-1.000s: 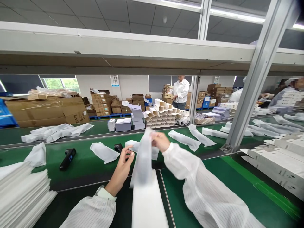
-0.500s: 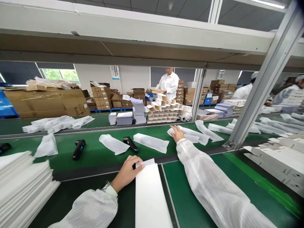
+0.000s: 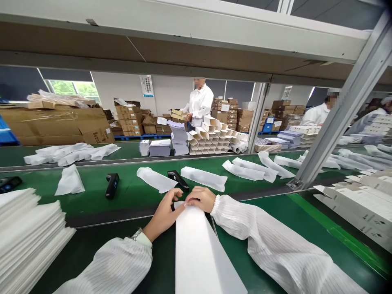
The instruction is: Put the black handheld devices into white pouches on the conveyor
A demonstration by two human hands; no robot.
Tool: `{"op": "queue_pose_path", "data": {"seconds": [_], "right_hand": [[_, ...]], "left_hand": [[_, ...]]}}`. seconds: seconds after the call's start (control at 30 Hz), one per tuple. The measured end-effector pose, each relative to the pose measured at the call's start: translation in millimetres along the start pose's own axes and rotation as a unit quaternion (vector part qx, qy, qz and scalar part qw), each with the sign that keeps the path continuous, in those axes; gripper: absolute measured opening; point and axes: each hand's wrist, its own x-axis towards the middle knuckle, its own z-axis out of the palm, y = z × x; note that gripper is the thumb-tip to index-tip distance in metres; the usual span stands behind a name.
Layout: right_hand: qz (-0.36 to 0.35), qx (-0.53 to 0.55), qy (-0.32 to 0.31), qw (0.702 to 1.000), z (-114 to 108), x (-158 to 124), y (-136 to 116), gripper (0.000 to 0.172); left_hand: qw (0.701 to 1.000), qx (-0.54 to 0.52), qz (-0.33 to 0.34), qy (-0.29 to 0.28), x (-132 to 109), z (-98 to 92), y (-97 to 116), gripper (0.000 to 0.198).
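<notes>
A long white soft packing sleeve [image 3: 197, 249] lies on a pile of the same kind in front of me, its far end between my hands. My right hand [image 3: 201, 199] pinches that far edge with fingertips and thumb. Beside it, my left hand [image 3: 165, 212] has its thumb on the same edge and its fingers curled; a small dark patch near them is unclear. The sleeve's right side spreads outward over the green surface. Just beyond my hands is a black gun-shaped handheld device [image 3: 178, 179], between a white sleeve [image 3: 156, 179] and another white sleeve [image 3: 204, 178] on the belt.
Another black device [image 3: 112, 185] lies on the green belt [image 3: 92, 204]. A tall stack of white sleeves [image 3: 27, 241] stands at left, flat white cartons [image 3: 361, 204] at right. A slanted metal post [image 3: 339, 98] and overhead shelf frame the space. A co-worker [image 3: 200, 100] stands across.
My right hand has come back from the sleeves on the belt to the pile's far edge, beside my left hand. The top sleeve now fans out rightward. Belt items have shifted right.
</notes>
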Motion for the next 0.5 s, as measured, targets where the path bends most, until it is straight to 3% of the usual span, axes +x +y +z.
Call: {"op": "queue_pose_path", "data": {"seconds": [0.13, 0.23, 0.3, 0.33, 0.4, 0.5], "right_hand": [[0.006, 0.036, -0.011, 0.999, -8.8, 2.5, -1.5, 0.012], [-0.002, 0.114, -0.109, 0.988, -20.9, 4.4, 4.7, 0.016], [0.029, 0.156, -0.166, 0.973, -30.3, 9.8, 12.7, 0.022], [0.069, 0.151, -0.16, 0.973, -33.7, 14.5, 17.4, 0.024], [0.169, 0.098, -0.079, 0.978, -34.6, 27.5, 27.9, 0.028], [0.26, 0.024, 0.031, 0.965, -18.3, 50.1, 45.6, 0.016]], "left_hand": [[0.997, -0.019, 0.036, -0.059, 13.9, -5.5, -3.0, 0.015], [0.989, -0.118, 0.018, -0.09, 17.4, -7.4, -3.0, 0.026], [0.975, -0.201, 0.008, -0.094, 15.9, -6.6, -1.8, 0.029], [0.969, -0.231, 0.002, -0.094, 14.9, -5.5, -1.4, 0.031], [0.962, -0.256, -0.012, -0.095, 13.0, -2.0, -1.9, 0.033], [0.968, -0.227, -0.022, -0.107, 11.8, 4.5, -6.2, 0.032]]}}
